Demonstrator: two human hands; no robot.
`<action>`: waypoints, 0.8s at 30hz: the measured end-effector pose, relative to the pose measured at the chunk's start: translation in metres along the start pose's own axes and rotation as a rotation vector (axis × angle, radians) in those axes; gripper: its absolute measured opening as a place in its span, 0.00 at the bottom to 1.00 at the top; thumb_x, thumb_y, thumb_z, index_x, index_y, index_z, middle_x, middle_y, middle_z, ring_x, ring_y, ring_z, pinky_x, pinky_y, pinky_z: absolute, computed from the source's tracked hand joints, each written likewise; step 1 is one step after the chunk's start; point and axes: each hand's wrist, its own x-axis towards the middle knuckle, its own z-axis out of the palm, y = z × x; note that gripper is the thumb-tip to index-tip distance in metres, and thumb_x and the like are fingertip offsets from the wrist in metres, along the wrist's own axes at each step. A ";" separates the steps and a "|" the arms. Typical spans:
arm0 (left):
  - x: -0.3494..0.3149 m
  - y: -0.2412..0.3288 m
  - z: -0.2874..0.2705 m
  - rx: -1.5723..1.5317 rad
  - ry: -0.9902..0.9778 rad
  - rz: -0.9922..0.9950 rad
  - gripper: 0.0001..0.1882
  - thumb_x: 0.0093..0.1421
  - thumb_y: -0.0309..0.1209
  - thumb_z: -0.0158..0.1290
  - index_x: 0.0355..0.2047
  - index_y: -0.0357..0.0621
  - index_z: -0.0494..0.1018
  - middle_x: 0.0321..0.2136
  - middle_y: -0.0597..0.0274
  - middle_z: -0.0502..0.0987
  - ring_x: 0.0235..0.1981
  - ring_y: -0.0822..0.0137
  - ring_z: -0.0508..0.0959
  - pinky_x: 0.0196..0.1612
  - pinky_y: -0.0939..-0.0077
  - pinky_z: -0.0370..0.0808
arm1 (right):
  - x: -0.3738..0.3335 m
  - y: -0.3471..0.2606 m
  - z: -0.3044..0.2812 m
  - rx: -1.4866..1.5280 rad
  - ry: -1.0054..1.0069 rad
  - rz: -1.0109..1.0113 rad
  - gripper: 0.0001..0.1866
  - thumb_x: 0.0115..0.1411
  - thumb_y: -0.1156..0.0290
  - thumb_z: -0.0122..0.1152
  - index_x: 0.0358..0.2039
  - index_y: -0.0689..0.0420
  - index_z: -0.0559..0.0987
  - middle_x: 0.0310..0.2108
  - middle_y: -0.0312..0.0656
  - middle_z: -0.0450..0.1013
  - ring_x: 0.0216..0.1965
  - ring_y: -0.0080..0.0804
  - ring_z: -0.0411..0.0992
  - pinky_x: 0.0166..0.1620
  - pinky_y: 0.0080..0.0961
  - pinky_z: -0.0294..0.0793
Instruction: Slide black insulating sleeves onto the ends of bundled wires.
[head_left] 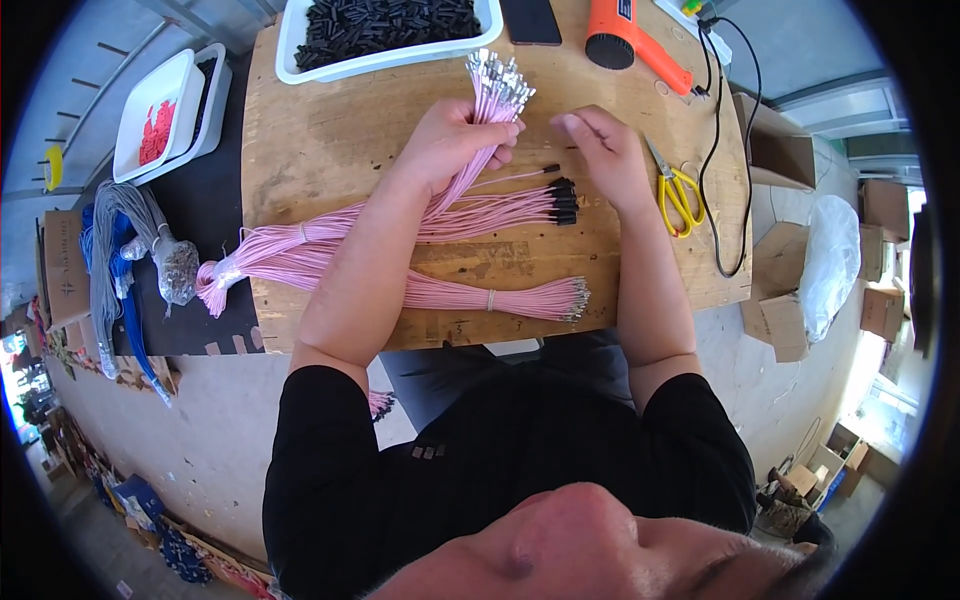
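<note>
Your two hands are apart over the far half of the desk [330,130]. Your left hand [458,145] is wrapped around a bundle of pink wires [490,106], thumb laid across it, and the silvery metal ends [498,80] stick out beyond your grip on the far side, close to the white tray [388,68] of black pieces [390,30]. From your palm the bundle runs down toward the near left and passes behind your left forearm. Your right hand [603,150] is just to the right of those metal ends, fingers curled and thumb near the forefinger; you cannot tell from here whether anything is pinched in it. Between your hands and a little nearer, one single pink wire [510,178] with a black tip lies on the desk. Nearer than that is a spread of pink wires with black sleeves [565,203] on their right ends, and nearest to you a banded pink bundle [450,292] with bare metal ends pointing right. Scissors [679,200] with yellow handles lie just right of your right forearm, an orange heat gun [637,50] beyond them, and a dark phone [532,24] right of the tray.
</note>
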 end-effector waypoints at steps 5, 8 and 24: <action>0.000 0.001 0.004 0.005 0.037 -0.013 0.13 0.58 0.29 0.64 0.40 0.32 0.78 0.30 0.59 0.81 0.27 0.70 0.80 0.33 0.77 0.79 | 0.019 -0.015 -0.008 0.118 0.148 0.007 0.08 0.66 0.73 0.59 0.43 0.62 0.82 0.38 0.38 0.79 0.40 0.22 0.74 0.46 0.20 0.72; 0.001 0.001 0.000 0.003 0.017 -0.024 0.11 0.58 0.28 0.63 0.38 0.32 0.78 0.30 0.59 0.81 0.28 0.70 0.80 0.32 0.78 0.78 | 0.058 -0.048 -0.009 -0.043 0.105 -0.160 0.10 0.63 0.74 0.62 0.45 0.61 0.81 0.38 0.38 0.78 0.40 0.22 0.75 0.45 0.19 0.74; 0.002 -0.005 -0.001 -0.017 0.016 0.045 0.07 0.58 0.24 0.62 0.33 0.31 0.78 0.25 0.57 0.81 0.24 0.69 0.81 0.27 0.76 0.78 | 0.231 -0.086 0.136 -0.603 -0.767 -0.262 0.37 0.47 0.70 0.72 0.60 0.52 0.72 0.55 0.56 0.72 0.58 0.47 0.71 0.59 0.37 0.71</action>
